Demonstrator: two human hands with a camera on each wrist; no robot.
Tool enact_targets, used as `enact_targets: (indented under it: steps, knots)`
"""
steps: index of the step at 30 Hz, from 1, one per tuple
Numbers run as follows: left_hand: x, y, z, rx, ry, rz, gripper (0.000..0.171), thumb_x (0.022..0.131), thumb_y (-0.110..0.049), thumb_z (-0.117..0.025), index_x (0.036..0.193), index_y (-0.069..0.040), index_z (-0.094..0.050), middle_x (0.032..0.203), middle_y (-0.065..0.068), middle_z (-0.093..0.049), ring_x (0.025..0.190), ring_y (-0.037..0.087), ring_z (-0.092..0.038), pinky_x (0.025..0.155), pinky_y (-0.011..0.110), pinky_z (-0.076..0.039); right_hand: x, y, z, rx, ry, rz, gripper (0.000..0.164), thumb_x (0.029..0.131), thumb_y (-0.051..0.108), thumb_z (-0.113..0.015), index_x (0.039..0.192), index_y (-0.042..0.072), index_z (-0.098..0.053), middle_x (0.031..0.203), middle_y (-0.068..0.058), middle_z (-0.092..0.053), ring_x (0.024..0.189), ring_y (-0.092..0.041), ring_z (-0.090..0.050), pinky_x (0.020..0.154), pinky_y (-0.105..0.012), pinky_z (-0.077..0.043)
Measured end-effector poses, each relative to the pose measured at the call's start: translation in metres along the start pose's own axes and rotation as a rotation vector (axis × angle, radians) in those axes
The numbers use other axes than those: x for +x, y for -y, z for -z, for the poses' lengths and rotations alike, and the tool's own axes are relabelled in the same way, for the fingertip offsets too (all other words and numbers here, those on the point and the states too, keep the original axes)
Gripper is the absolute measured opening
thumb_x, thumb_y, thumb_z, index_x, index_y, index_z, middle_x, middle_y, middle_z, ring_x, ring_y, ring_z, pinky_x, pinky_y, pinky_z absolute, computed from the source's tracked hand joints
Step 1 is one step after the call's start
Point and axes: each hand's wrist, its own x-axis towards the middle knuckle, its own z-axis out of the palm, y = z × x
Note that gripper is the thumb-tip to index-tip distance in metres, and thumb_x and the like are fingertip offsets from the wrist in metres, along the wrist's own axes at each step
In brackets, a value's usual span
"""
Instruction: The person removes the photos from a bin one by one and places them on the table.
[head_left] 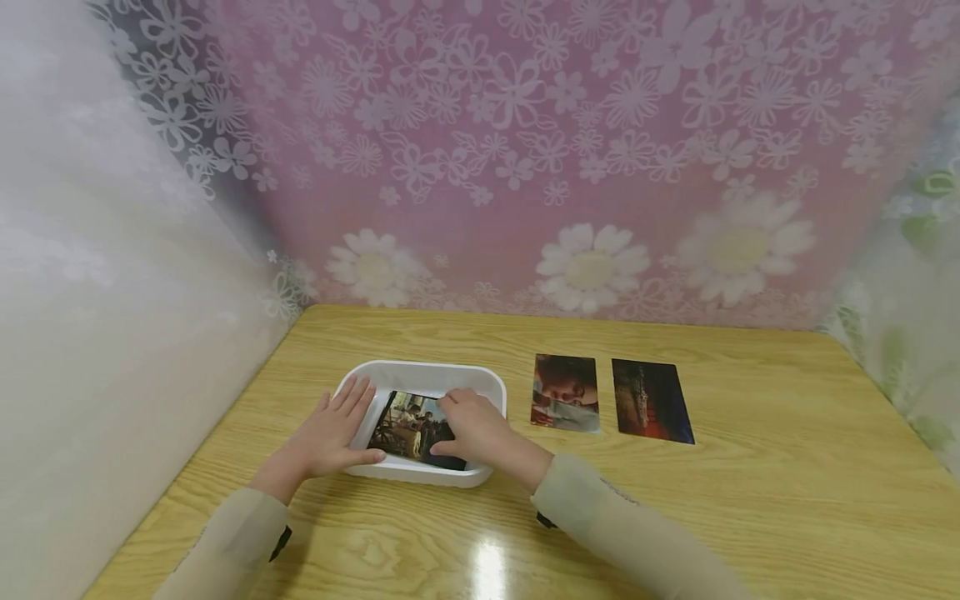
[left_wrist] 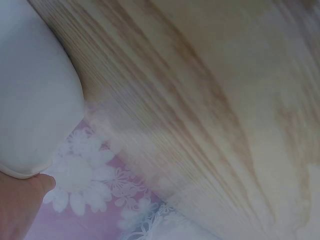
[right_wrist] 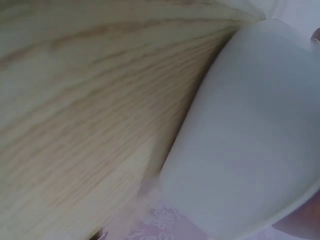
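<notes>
A white plastic tray with rounded corners stands on the wooden table. Inside lies a picture card showing dark figures in a painted scene. My left hand rests across the tray's left side, its fingers straight and its thumb spread along the near rim. Over the right part of the card is my right hand, with the thumb on the picture and the fingers at its far right corner. The left wrist view shows the tray's outer wall and one fingertip at the rim. In the right wrist view, the tray wall hides most of the hand.
To the right of the tray, a card with a face lies flat on the table. Beside it is a darker card with red and blue tones. Flowered pink cloth closes off the back, with pale sheets at both sides.
</notes>
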Motion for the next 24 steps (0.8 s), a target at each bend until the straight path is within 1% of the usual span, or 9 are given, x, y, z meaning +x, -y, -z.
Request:
enact_targets:
  steps: [3, 5, 8, 12, 16, 18, 20, 24]
  knots:
    - [0.0, 0.0, -0.001, 0.001, -0.002, 0.003, 0.097, 0.077, -0.061, -0.05, 0.138, 0.006, -0.018, 0.144, 0.021, -0.01, 0.131, 0.035, -0.003, 0.098, 0.058, -0.013, 0.004, 0.0, -0.004, -0.064, 0.026, 0.004, 0.067, 0.073, 0.052, -0.064, 0.118, 0.003, -0.054, 0.109, -0.007, -0.054, 0.102, -0.02, -0.049, 0.089, -0.032, -0.037]
    - [0.0, 0.0, -0.001, 0.0, -0.003, 0.003, 0.097, 0.077, -0.061, -0.05, 0.138, 0.006, -0.018, 0.144, 0.021, -0.01, 0.131, 0.035, -0.003, 0.098, 0.058, -0.013, 0.005, 0.001, -0.007, -0.105, 0.048, 0.003, 0.068, 0.072, 0.055, -0.063, 0.116, 0.003, -0.055, 0.105, -0.006, -0.054, 0.099, -0.02, -0.05, 0.09, -0.031, -0.037]
    - [0.0, 0.001, -0.001, 0.0, 0.003, 0.002, 0.097, 0.077, -0.062, -0.049, 0.138, 0.006, -0.017, 0.144, 0.02, -0.009, 0.131, 0.035, -0.002, 0.098, 0.058, -0.012, 0.005, 0.002, -0.009, -0.164, 0.091, -0.001, 0.073, 0.069, 0.06, -0.061, 0.114, 0.004, -0.055, 0.101, -0.006, -0.055, 0.095, -0.019, -0.051, 0.087, -0.032, -0.038]
    - [0.0, 0.001, -0.002, 0.002, -0.002, 0.0, 0.096, 0.078, -0.061, -0.05, 0.138, 0.007, -0.018, 0.144, 0.021, -0.01, 0.131, 0.036, -0.003, 0.098, 0.058, -0.013, 0.004, 0.003, -0.01, -0.226, 0.147, -0.02, 0.074, 0.068, 0.064, -0.059, 0.112, 0.005, -0.055, 0.097, -0.005, -0.054, 0.09, -0.018, -0.051, 0.079, -0.031, -0.041]
    - [0.0, 0.001, -0.001, -0.002, -0.01, -0.001, 0.095, 0.078, -0.06, -0.05, 0.138, 0.007, -0.018, 0.144, 0.021, -0.01, 0.131, 0.036, -0.003, 0.098, 0.058, -0.013, 0.002, 0.003, -0.009, -0.26, 0.177, -0.049, 0.072, 0.068, 0.064, -0.06, 0.108, 0.005, -0.056, 0.092, -0.006, -0.054, 0.084, -0.019, -0.051, 0.074, -0.031, -0.042]
    - [0.0, 0.001, -0.001, -0.004, -0.006, -0.001, 0.095, 0.078, -0.061, -0.049, 0.138, 0.007, -0.018, 0.144, 0.021, -0.01, 0.131, 0.035, -0.003, 0.098, 0.058, -0.013, 0.001, 0.004, -0.009, -0.258, 0.187, -0.066, 0.072, 0.067, 0.063, -0.062, 0.107, 0.004, -0.056, 0.092, -0.008, -0.054, 0.083, -0.02, -0.052, 0.073, -0.032, -0.042]
    - [0.0, 0.0, -0.002, -0.006, -0.003, -0.001, 0.096, 0.078, -0.061, -0.049, 0.138, 0.007, -0.018, 0.144, 0.021, -0.01, 0.131, 0.035, -0.002, 0.098, 0.058, -0.012, 0.001, 0.004, -0.01, -0.251, 0.196, -0.085, 0.073, 0.067, 0.062, -0.062, 0.109, 0.003, -0.055, 0.093, -0.009, -0.054, 0.084, -0.021, -0.052, 0.072, -0.033, -0.043]
    - [-0.001, 0.001, -0.003, -0.004, -0.009, 0.002, 0.096, 0.078, -0.061, -0.049, 0.138, 0.006, -0.019, 0.144, 0.02, -0.011, 0.131, 0.035, -0.002, 0.098, 0.058, -0.012, 0.001, 0.005, -0.012, -0.244, 0.206, -0.113, 0.074, 0.066, 0.062, -0.063, 0.111, 0.003, -0.055, 0.093, -0.008, -0.054, 0.084, -0.021, -0.052, 0.066, -0.034, -0.043]
